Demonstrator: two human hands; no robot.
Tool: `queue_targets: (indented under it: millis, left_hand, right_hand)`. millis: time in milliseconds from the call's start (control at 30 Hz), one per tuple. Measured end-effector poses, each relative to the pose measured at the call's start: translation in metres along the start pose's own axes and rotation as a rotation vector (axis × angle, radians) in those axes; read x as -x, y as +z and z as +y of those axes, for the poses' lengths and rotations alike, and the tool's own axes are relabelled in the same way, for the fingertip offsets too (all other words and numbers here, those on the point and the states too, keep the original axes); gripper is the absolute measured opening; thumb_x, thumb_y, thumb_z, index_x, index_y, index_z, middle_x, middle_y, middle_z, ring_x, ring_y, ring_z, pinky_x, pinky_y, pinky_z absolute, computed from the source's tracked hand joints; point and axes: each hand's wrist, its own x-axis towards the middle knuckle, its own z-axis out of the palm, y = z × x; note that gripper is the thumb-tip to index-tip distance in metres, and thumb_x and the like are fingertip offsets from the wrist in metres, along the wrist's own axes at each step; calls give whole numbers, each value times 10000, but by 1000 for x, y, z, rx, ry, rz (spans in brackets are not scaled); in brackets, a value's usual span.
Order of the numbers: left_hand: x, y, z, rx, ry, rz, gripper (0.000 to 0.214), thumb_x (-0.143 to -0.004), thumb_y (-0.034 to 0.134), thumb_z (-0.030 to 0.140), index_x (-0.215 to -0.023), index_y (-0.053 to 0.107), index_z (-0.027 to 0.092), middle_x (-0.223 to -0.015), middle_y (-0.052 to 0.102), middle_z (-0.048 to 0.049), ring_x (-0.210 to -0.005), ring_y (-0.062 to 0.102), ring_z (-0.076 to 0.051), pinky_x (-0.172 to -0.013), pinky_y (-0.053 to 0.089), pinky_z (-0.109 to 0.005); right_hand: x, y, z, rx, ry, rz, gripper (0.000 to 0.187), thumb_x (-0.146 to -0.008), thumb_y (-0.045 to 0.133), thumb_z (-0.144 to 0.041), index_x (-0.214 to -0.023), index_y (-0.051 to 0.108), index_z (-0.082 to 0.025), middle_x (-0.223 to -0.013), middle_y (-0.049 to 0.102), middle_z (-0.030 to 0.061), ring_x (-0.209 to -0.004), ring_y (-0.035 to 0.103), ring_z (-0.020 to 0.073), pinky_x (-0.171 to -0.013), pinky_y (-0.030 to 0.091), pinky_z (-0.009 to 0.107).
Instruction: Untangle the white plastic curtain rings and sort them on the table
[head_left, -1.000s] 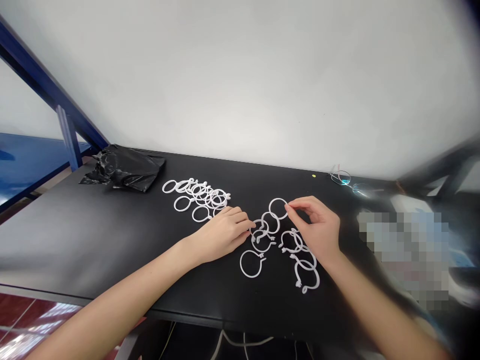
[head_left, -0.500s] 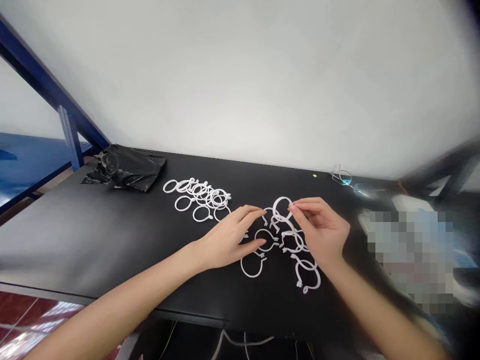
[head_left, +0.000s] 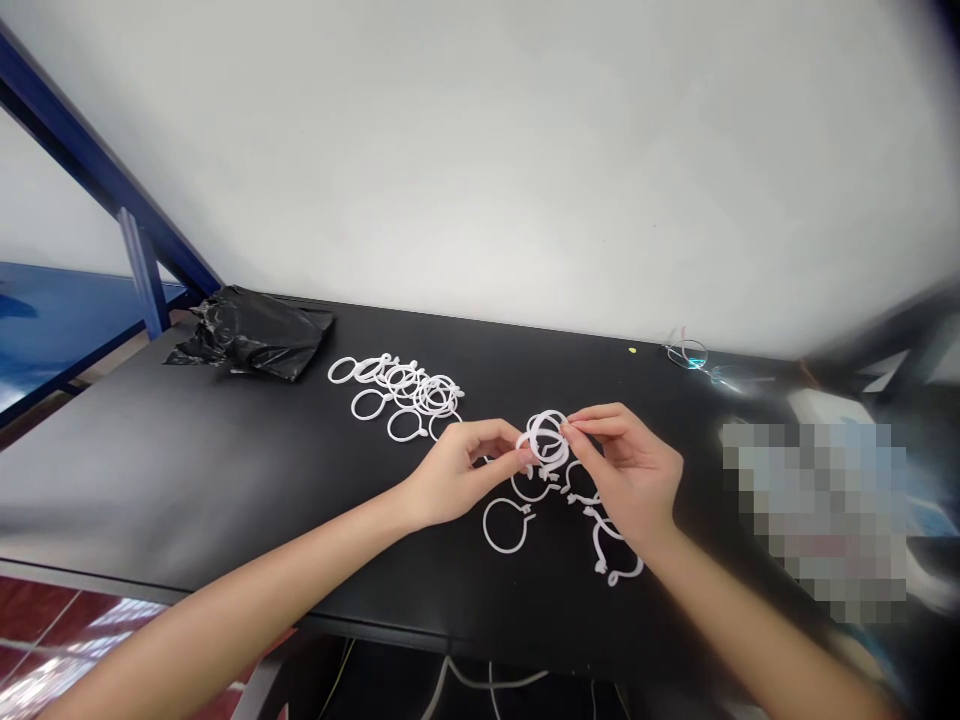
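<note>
Between your fingertips, over the flat black table [head_left: 225, 460], is the overlapping bunch of thin round white rings [head_left: 553, 460], apparently of plastic. Your left hand [head_left: 465, 465] pinches it from one side with thumb and index finger; your right hand [head_left: 630, 460] pinches its upper edge from the other. I would keep both pinches light, because such thin rings could bend, and bring the edges level by small turns. Below your fingers lie several loose white rings with open ends [head_left: 528, 510]; be careful not to catch them. Beyond the left fingers is a heap of similar white rings [head_left: 431, 395], then a crumpled black plastic bag [head_left: 251, 335]. Well beyond the right fingers are thin-framed glasses [head_left: 697, 363]. How many rings you hold, I cannot tell: they overlap, and fingertips cover parts. Your right hand hides some loose rings, and pixelation covers the area past it.
</note>
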Motion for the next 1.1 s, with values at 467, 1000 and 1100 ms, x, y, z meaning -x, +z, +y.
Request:
queue_targets:
  millis: [467,1000,1100]
  left_hand:
    - [-6,-15,-2,468,-116,258,193,-772,782,283,-746,648,146,-905,744,-16,-891,717,-146,-876,557,-278]
    - [-6,-20,-2,231,-274,137,408,-850,682,340,-1196,583,147,-1282,621,-157,-1149,634,-275,-946,535,-408]
    - [-6,-20,-2,198,-261,93,434,-856,667,343,-1240,575,162,-1372,557,-162,-1186,610,-291,-924,545,-406]
  right_hand:
    - [-6,-9,5,68,55,-99,104,-807,705,-115,-801,693,-218,-853,656,29,-776,645,165,-690,574,311]
    - [-9,-14,3,107,266,37,88,-833,707,-285,-838,683,-200,-732,660,10,-568,639,124,-483,545,226]
    - [-9,-14,5,113,268,8,100,-845,691,-300,-851,696,-200,-807,665,32,-621,662,142,-474,551,228]
